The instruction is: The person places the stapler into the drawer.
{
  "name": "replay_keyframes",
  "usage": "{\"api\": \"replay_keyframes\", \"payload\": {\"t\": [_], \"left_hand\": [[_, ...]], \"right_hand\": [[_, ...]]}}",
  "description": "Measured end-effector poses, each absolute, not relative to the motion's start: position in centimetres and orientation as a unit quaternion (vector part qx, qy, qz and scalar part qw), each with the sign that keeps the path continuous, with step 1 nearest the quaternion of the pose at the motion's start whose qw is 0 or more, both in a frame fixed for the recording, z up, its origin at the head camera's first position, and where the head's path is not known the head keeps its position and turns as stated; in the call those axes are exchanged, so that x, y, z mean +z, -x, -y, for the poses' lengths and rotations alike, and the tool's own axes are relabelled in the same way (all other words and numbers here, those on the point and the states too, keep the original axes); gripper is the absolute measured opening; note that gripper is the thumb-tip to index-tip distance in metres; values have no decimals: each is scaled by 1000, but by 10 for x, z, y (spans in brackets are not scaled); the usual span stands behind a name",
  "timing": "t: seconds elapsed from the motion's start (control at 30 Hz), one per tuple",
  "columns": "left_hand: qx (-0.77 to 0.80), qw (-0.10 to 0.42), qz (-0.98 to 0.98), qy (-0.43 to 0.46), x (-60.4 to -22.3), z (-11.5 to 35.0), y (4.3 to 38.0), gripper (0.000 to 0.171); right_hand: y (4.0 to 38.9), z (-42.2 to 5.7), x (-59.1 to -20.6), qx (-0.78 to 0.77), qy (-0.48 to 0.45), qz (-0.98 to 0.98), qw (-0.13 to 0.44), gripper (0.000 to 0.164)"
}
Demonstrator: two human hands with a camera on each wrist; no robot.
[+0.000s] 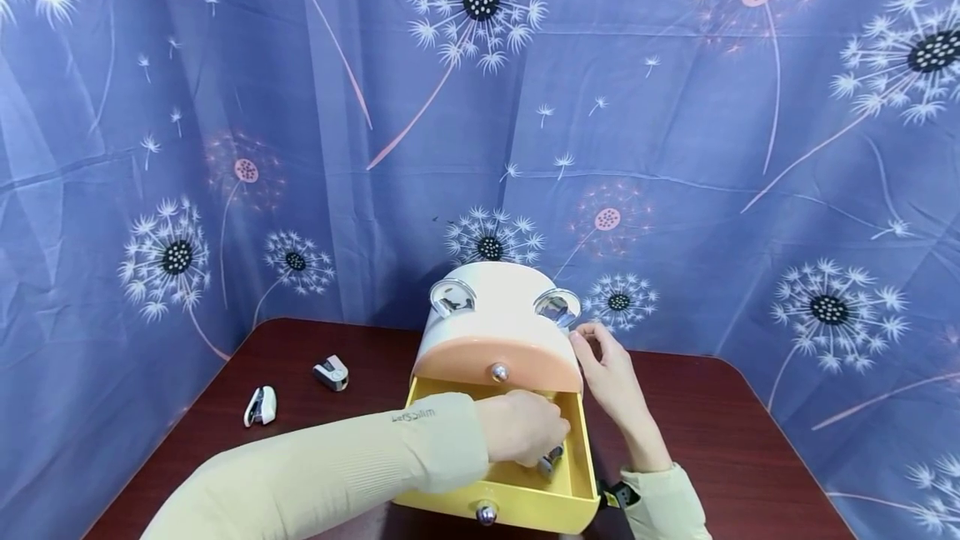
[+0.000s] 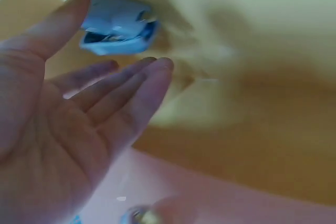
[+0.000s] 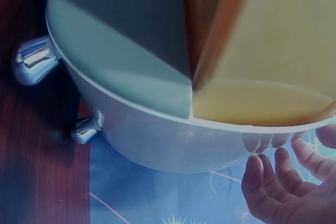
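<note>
A small grey stapler (image 1: 551,461) lies in the pulled-out yellow drawer (image 1: 498,507) of a white, frog-like desktop organizer (image 1: 501,298). My left hand (image 1: 522,427) is inside the drawer, right beside the stapler. In the left wrist view the left hand (image 2: 79,108) has its fingers extended, and the stapler (image 2: 119,24), bluish there, appears near the thumb tip; contact is unclear. My right hand (image 1: 611,369) is at the organizer's upper right side. In the right wrist view, the loosely bent fingers of the right hand (image 3: 289,184) are against or close to its glossy white wall (image 3: 173,150).
Two more small staplers, a grey-white one (image 1: 332,373) and a white-and-black one (image 1: 260,407), lie on the dark red-brown table (image 1: 720,432) to the left. An orange upper drawer front (image 1: 457,357) is above the yellow drawer. A blue dandelion-print curtain (image 1: 360,215) hangs behind the table.
</note>
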State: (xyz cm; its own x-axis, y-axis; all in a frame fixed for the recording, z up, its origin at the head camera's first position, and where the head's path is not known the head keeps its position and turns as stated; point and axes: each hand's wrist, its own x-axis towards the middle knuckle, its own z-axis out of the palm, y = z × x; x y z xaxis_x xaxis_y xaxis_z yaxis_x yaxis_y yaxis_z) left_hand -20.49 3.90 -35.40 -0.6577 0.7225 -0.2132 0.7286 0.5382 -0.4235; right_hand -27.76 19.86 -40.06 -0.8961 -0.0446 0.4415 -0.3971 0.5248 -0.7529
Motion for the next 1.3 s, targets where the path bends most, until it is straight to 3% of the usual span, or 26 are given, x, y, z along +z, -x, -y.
{"api": "replay_keyframes", "payload": {"t": [0.2,0.37,0.7,0.87,1.17,1.3], "left_hand": [[-194,97,-905,-366,-333,-37,199,39],[-90,109,-914,-380,-310,-20,194,47],[81,24,-894,-441,-295,39,173,47],[158,-33,-896,-413,-310,70,158,44],[273,-192,-850,-407,-339,135,147,25],[324,-218,-836,-387,-353,164,153,27]], "right_hand": [[278,-199,-401,472,-135,850,192,26],[278,-199,-401,469,-138,849,200,24],[277,-199,-401,469,-140,851,192,26],[277,-198,-402,469,-134,850,197,24],[278,-197,-404,473,-135,849,193,24],[278,-198,-402,467,-133,851,198,24]]}}
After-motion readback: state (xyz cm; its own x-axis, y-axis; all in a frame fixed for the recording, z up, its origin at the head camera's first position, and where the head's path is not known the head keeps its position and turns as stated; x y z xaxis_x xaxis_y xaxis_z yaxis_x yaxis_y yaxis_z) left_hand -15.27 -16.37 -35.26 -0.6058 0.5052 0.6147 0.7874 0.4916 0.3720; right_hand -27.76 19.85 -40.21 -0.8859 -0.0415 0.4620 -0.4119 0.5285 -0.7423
